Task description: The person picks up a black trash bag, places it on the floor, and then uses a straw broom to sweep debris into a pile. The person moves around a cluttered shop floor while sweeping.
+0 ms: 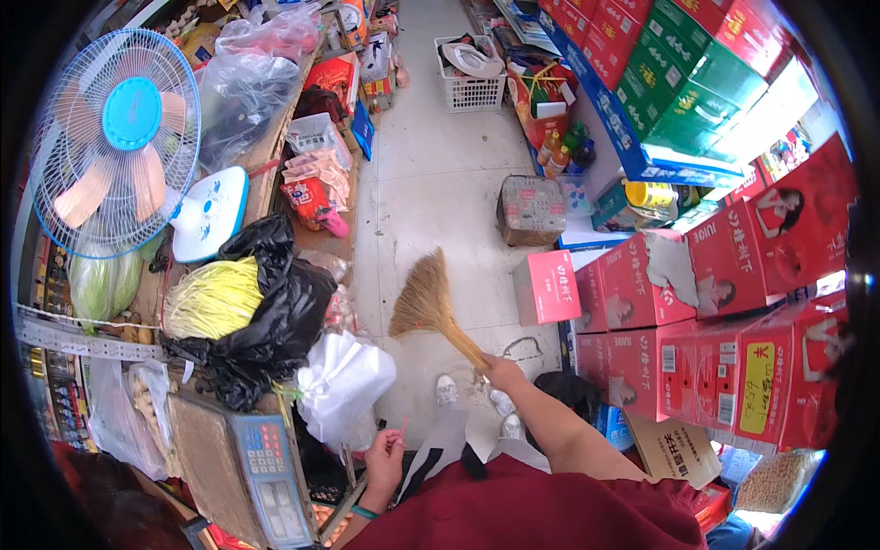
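My right hand (504,373) grips the handle end of a short straw broom (430,299). The broom's fanned bristles point forward and left, low over the tiled floor (412,199); whether they touch it I cannot tell. My left hand (385,455), with a green band at its wrist, is half curled near the counter on the left. A thin pink strip (405,425) sticks up from between its fingertips. Just beyond that hand hangs a white plastic bag (344,388). Dark debris (479,378) lies on the floor by the white shoes (447,389).
A fan (120,137), yellow vegetable stalks (214,297) in a black bag (289,337) and a scale (265,474) crowd the left counter. Along the right stand red cartons (660,344), a taped box (531,210) and a pink-red box (546,289). A white basket (473,93) stands farther up the aisle.
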`<state>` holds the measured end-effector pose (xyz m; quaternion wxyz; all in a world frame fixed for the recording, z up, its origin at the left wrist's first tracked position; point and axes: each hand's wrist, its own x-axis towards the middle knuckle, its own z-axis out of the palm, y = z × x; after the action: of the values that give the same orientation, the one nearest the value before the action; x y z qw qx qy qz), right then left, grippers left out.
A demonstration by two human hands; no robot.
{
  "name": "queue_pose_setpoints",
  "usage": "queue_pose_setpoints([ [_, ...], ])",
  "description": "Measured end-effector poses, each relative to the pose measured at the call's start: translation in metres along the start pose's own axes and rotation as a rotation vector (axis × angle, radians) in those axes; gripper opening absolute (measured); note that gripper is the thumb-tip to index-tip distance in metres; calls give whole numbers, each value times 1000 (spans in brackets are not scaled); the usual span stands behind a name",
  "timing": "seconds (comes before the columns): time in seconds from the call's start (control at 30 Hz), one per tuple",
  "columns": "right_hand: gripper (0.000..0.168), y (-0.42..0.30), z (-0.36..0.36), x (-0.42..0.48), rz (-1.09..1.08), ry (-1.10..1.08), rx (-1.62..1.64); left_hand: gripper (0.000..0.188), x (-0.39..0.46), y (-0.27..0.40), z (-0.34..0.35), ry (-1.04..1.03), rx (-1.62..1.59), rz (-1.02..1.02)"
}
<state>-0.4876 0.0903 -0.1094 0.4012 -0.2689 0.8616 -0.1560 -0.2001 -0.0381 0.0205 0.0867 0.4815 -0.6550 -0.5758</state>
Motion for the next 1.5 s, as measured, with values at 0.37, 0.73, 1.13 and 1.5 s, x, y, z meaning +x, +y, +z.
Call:
queue_pose_setpoints([
  [0.37, 45, -23, -95, -104, 336, -91, 416, 12, 74, 58, -23, -41, -8, 23],
  [0.73, 37, -137, -170, 203, -260, -92, -297, 12, 178, 107, -12, 46, -47, -96],
  [1.13, 41, -79, -306, 314, -1, -93, -226, 11, 335, 215, 46, 126, -220, -208],
  [1.5, 39, -199, -317, 438, -160, -200, -361, 11, 436, 269, 43, 43, -120, -165],
])
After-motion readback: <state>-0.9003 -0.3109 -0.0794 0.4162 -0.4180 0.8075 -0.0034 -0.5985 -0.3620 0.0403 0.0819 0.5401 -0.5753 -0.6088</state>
